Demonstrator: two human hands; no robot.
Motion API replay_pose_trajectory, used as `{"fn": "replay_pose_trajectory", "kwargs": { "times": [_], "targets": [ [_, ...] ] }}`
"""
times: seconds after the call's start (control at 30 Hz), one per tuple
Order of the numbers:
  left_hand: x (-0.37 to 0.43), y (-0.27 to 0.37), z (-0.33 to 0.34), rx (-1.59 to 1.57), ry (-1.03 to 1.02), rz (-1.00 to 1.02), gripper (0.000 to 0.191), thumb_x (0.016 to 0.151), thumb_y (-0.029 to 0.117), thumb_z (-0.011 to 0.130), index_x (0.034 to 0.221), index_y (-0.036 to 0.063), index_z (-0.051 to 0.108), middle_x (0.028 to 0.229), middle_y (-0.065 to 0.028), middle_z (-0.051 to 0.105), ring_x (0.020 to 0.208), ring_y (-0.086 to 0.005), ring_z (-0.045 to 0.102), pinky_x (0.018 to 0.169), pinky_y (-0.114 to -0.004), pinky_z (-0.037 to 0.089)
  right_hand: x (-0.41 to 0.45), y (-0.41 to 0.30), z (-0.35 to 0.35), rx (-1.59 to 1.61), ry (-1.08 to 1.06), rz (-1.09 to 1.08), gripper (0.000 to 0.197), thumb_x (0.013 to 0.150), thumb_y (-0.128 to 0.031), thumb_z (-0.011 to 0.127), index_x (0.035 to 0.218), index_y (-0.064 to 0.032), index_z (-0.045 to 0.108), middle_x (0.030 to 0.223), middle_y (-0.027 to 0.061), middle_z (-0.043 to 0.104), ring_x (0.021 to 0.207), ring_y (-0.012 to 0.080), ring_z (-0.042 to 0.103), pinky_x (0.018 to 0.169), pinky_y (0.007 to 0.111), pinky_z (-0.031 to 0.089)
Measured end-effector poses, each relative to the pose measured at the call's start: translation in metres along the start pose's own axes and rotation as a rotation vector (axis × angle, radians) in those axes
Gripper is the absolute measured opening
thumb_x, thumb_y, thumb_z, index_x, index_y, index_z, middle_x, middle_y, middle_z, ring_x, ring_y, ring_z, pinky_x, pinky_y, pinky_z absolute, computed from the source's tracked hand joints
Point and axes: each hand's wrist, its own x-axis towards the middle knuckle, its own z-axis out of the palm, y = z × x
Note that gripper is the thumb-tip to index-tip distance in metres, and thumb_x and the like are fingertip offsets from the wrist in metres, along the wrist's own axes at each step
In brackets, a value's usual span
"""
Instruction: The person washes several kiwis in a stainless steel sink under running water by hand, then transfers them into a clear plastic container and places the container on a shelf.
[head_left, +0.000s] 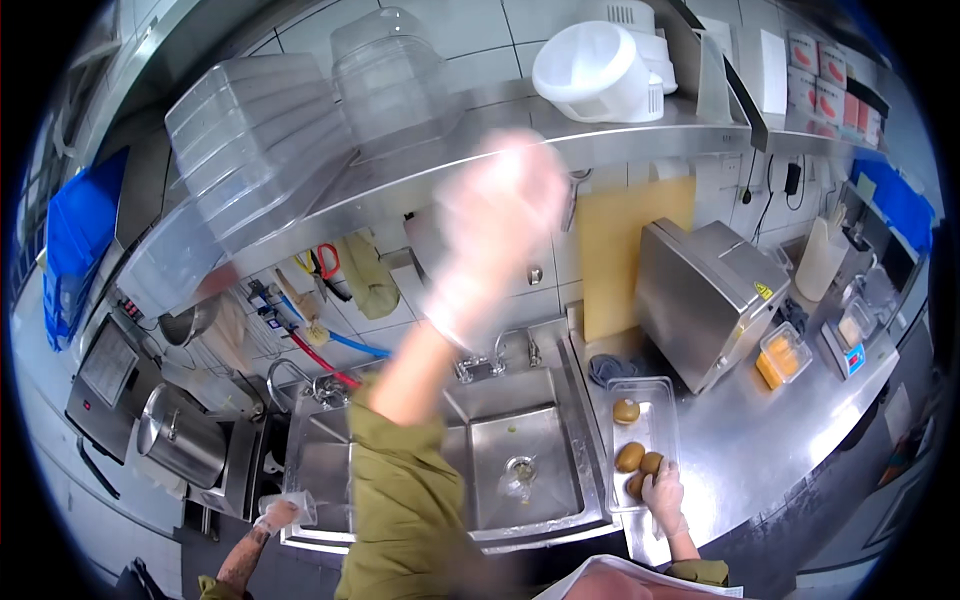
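Observation:
My left arm, in an olive sleeve, reaches up across the middle of the view. My left hand, in a clear glove, is badly blurred before the steel shelf, so its fingers cannot be made out. At lower right, my gloved right hand is over the near right edge of a clear plastic tray, its fingertips at a brown kiwifruit. Whether it grips the fruit cannot be told. Several kiwifruit lie in the tray; one sits apart at the far end.
A steel double sink lies left of the tray. A co-worker's hand holds a clear container at lower left. A steel machine and a container of orange fruit pieces stand on the counter. Overhead, the shelf carries clear tubs.

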Motion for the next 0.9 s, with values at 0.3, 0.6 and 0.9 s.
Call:
{"fn": "replay_pose_trajectory", "kwargs": {
  "times": [0.3,0.6,0.9],
  "targets": [
    [0.129,-0.164,-0.068,0.899,-0.124,0.013,0.038,0.076,0.021,0.060,0.113,0.0176,0.051,0.114,-0.0087,0.054,0.105,-0.0297,0.054,0.078,-0.044,0.048,-0.007,0.004,-0.003,0.136,0.085,-0.061,0.043,0.073,-0.010,0.058,0.113,0.0056,0.050,0.104,0.0241,0.054,0.085,0.0395,0.059,0.070,0.043,0.051],
    [0.138,-0.156,-0.058,0.962,-0.121,0.220,0.027,0.078,0.006,0.050,0.103,0.0157,0.056,0.102,-0.0072,0.057,0.099,-0.0285,0.056,0.072,-0.040,0.051,-0.032,0.012,-0.019,0.164,0.025,-0.020,0.042,0.076,-0.010,0.055,0.114,0.0053,0.053,0.108,0.0240,0.054,0.090,0.0390,0.058,0.077,0.043,0.051],
    [0.166,-0.167,-0.077,0.892,-0.027,-0.062,0.029,0.081,0.006,0.049,0.108,0.0155,0.055,0.109,-0.0094,0.058,0.100,-0.0308,0.058,0.075,-0.039,0.050,-0.041,0.002,-0.020,0.172,0.015,-0.016,0.035,0.076,-0.011,0.054,0.108,0.0042,0.058,0.108,0.0228,0.055,0.093,0.0378,0.058,0.081,0.043,0.049]
  ]
}}
